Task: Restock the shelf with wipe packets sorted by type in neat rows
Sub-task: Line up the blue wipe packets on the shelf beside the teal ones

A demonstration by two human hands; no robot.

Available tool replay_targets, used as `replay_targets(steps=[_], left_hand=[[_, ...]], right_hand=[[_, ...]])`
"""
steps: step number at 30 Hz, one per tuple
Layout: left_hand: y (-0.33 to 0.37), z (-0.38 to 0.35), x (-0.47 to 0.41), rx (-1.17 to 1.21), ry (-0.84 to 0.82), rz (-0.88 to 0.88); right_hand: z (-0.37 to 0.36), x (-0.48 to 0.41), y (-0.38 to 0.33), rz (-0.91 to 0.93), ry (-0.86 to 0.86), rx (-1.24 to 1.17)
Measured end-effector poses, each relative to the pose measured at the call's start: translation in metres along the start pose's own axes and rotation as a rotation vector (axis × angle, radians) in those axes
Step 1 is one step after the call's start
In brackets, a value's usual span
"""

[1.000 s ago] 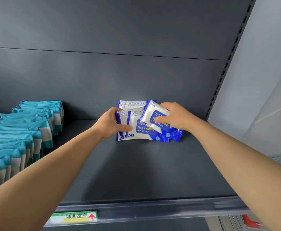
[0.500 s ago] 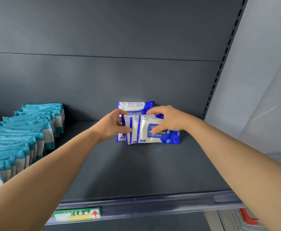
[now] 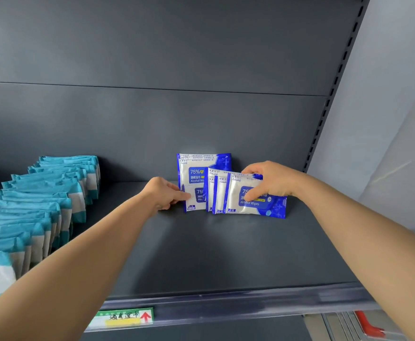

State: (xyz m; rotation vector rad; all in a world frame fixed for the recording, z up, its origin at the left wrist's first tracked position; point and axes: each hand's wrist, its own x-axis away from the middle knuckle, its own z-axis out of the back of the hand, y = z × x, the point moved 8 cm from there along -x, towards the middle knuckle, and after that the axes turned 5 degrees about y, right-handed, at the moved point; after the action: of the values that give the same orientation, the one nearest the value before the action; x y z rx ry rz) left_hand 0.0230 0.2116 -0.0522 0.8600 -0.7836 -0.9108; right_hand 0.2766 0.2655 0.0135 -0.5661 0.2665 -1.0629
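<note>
- Since half a second ago, the right hand [image 3: 273, 184] has drawn its bunch of packets [image 3: 248, 198] off to the right. The blue-and-white stack that was pressed together now shows a split down the middle.
- The right hand grips that bunch from above, fingers curled over the top edge and thumb on the front face. The packets stand on edge, fanned slightly.
- The left hand [image 3: 166, 194] pinches the left edge of a single packet [image 3: 196, 196], which stands upright just beside the bunch.
- Behind both, more blue packets [image 3: 198, 168] stand against the rear wall.
- All of these sit toward the back of the dark grey shelf [image 3: 201, 254], right of its middle.
- A long row of teal packets [image 3: 54, 190] stands on edge along the left side, well apart from the blue ones.
- A green and yellow label [image 3: 127, 316] with a red arrow is fixed to the shelf's front rail.
</note>
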Motion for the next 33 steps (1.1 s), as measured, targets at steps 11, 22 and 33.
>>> replay_targets(steps=[11, 22, 33], left_hand=[[0.012, -0.014, -0.003, -0.025, -0.030, -0.046], [0.035, 0.016, -0.010, 0.242, -0.022, -0.361], [0.030, 0.016, -0.019, -0.048, 0.054, -0.389]], right_hand=[[-0.001, -0.005, 0.000, 0.000, -0.043, 0.019], [-0.011, -0.026, -0.021, 0.055, 0.090, -0.039], [-0.018, -0.035, -0.033, 0.035, 0.376, 0.215]])
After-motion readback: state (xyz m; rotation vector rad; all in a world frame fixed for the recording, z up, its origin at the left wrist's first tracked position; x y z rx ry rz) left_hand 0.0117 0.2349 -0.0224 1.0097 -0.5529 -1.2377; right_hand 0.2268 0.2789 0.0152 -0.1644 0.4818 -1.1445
